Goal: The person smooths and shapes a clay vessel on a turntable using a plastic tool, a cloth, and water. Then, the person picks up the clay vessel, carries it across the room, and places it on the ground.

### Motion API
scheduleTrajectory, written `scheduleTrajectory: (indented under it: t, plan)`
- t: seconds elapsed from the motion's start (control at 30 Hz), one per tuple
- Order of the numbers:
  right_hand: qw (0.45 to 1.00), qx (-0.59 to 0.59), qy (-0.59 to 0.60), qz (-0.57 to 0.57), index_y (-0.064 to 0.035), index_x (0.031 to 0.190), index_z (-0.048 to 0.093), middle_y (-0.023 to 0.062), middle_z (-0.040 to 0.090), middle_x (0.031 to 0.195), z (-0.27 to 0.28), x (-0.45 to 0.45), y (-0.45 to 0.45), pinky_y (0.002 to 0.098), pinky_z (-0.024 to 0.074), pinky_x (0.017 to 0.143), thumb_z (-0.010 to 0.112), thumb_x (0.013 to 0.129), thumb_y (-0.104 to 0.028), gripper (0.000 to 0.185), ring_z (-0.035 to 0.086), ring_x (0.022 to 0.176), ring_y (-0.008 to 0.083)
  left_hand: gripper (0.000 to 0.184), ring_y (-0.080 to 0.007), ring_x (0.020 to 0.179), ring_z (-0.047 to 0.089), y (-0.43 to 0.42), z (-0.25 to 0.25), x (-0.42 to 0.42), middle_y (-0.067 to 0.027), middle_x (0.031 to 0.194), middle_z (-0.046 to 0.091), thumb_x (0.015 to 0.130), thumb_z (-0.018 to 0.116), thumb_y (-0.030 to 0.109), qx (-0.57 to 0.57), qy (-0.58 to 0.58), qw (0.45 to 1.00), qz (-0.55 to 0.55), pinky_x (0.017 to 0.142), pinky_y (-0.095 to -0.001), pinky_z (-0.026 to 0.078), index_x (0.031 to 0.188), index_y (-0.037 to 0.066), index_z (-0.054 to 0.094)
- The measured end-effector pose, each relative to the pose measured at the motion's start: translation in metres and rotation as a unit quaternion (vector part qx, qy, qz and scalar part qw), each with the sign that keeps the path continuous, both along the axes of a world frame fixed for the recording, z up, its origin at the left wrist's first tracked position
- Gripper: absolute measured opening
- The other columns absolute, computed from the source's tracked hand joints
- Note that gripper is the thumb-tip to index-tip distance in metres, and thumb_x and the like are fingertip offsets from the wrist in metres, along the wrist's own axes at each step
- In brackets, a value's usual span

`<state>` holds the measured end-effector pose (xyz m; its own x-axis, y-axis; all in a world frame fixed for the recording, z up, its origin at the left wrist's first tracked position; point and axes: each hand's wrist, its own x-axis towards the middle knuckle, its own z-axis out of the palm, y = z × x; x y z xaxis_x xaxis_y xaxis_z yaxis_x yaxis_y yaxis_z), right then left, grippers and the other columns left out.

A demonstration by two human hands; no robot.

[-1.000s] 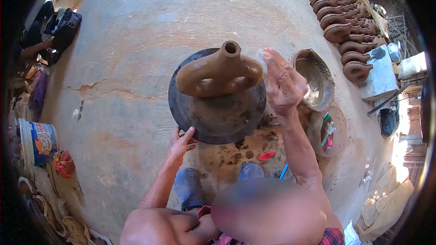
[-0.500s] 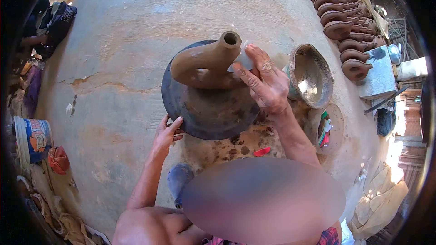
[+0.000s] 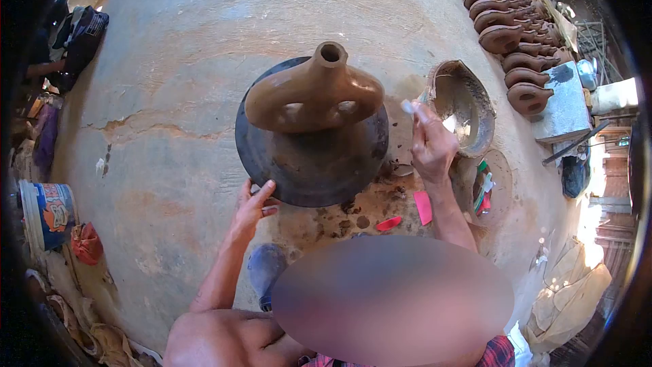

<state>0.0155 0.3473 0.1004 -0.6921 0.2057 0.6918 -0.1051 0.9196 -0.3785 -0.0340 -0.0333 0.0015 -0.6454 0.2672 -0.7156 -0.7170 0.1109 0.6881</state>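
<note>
A wet brown clay vessel [image 3: 314, 98] lies on a dark round turntable [image 3: 309, 177]. Its short neck rises to a round open mouth, and two hollows show on the near side of its long body. My left hand [image 3: 251, 205] rests at the turntable's near-left rim, thumb and fingers apart. To the right of the vessel, clear of it, my right hand [image 3: 433, 146] pinches a small whitish translucent scraper [image 3: 409, 106] between thumb and fingers, close to the left edge of a rough clay basin [image 3: 489, 122].
A shallow dish [image 3: 502, 183] holds colourful scraps. A red piece [image 3: 389, 223] and a pink strip [image 3: 422, 208] lie on the stained floor. Rows of similar clay vessels [image 3: 501, 39] line the right, beside a pale block [image 3: 562, 109]. A blue-labelled bucket [image 3: 56, 214] stands left.
My right hand has left the vessel's side and moved right and down with the scraper. The vessel has turned, showing its broad side. The pink strip has come into view. My left hand stays put.
</note>
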Motion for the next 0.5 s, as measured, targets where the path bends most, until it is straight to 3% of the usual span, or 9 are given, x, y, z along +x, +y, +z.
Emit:
scheduleTrajectory:
  t: [0.03,0.1,0.13,0.23,0.3,0.43,0.47,0.5]
  plan:
    - [1.000,-0.003,0.003,-0.002,-0.0108,0.121,0.077,0.0171,0.077,0.115,0.002,-0.007,-0.008,0.0437,0.0612,0.089,0.072,0.091,-0.004,0.031,0.077,0.100,0.0305,0.070,-0.0201,0.095,0.071,0.003,0.001,0.005,-0.0063,0.118,0.067,0.095,0.078,0.041,0.013,-0.012,1.000,-0.010,0.080,-0.0385,0.058,0.149,0.015,0.041]
    - [0.974,-0.191,-0.026,-0.121,-0.0044,0.121,0.075,0.0203,0.077,0.110,0.010,-0.025,-0.024,0.0392,0.0613,0.073,0.070,0.093,-0.008,0.029,0.078,0.090,0.0315,0.075,-0.0207,0.096,0.071,0.008,0.003,0.015,-0.0070,0.119,0.067,0.094,0.079,0.042,0.020,-0.023,0.999,-0.023,0.080,-0.0390,0.059,0.151,0.016,0.038]
    - [0.954,-0.245,-0.105,-0.140,-0.0030,0.121,0.075,0.0228,0.076,0.106,0.021,-0.033,-0.032,0.0395,0.0595,0.073,0.070,0.093,-0.009,0.029,0.077,0.085,0.0322,0.078,-0.0215,0.096,0.071,0.011,0.004,0.019,-0.0081,0.121,0.066,0.094,0.079,0.042,0.012,-0.023,0.999,-0.035,0.081,-0.0397,0.059,0.153,0.016,0.036]
    - [0.968,-0.197,-0.121,-0.096,-0.0028,0.120,0.075,0.0229,0.075,0.102,0.028,-0.059,-0.045,0.0411,0.0587,0.076,0.067,0.093,-0.007,0.029,0.076,0.084,0.0314,0.088,-0.0224,0.102,0.070,0.009,0.008,0.016,-0.0113,0.124,0.064,0.092,0.080,0.042,0.016,-0.016,0.999,-0.027,0.085,-0.0398,0.058,0.158,0.016,0.027]
    - [0.980,-0.157,-0.094,-0.076,-0.0041,0.121,0.076,0.0204,0.074,0.101,0.036,-0.069,-0.060,0.0431,0.0573,0.077,0.066,0.092,-0.006,0.031,0.073,0.083,0.0322,0.093,-0.0212,0.108,0.067,0.005,0.011,0.007,-0.0111,0.121,0.065,0.093,0.079,0.039,0.024,0.018,0.997,0.068,0.086,-0.0396,0.057,0.163,0.016,0.022]
    - [0.988,-0.132,-0.071,-0.022,-0.0059,0.120,0.076,0.0164,0.069,0.101,0.061,-0.071,-0.095,0.0429,0.0561,0.073,0.067,0.091,-0.004,0.031,0.070,0.082,0.0340,0.086,-0.0230,0.113,0.065,-0.012,0.008,-0.022,-0.0089,0.145,0.056,0.101,0.066,0.041,0.055,0.090,0.992,0.075,0.092,-0.0408,0.053,0.168,0.021,0.015]
    - [0.986,-0.151,-0.069,-0.003,-0.0053,0.120,0.076,0.0164,0.069,0.100,0.067,-0.071,-0.102,0.0427,0.0560,0.073,0.068,0.090,-0.003,0.030,0.070,0.082,0.0339,0.079,-0.0266,0.125,0.059,-0.017,0.007,-0.029,-0.0090,0.158,0.046,0.104,0.060,0.046,0.047,0.105,0.991,0.064,0.102,-0.0434,0.047,0.168,0.022,0.019]
    - [0.983,-0.170,-0.068,0.015,-0.0046,0.119,0.076,0.0164,0.070,0.100,0.072,-0.070,-0.109,0.0425,0.0558,0.073,0.069,0.090,-0.003,0.030,0.070,0.082,0.0338,0.079,-0.0266,0.125,0.059,-0.015,0.015,-0.033,-0.0090,0.158,0.046,0.104,0.060,0.046,0.046,0.105,0.991,0.065,0.102,-0.0434,0.047,0.168,0.022,0.019]
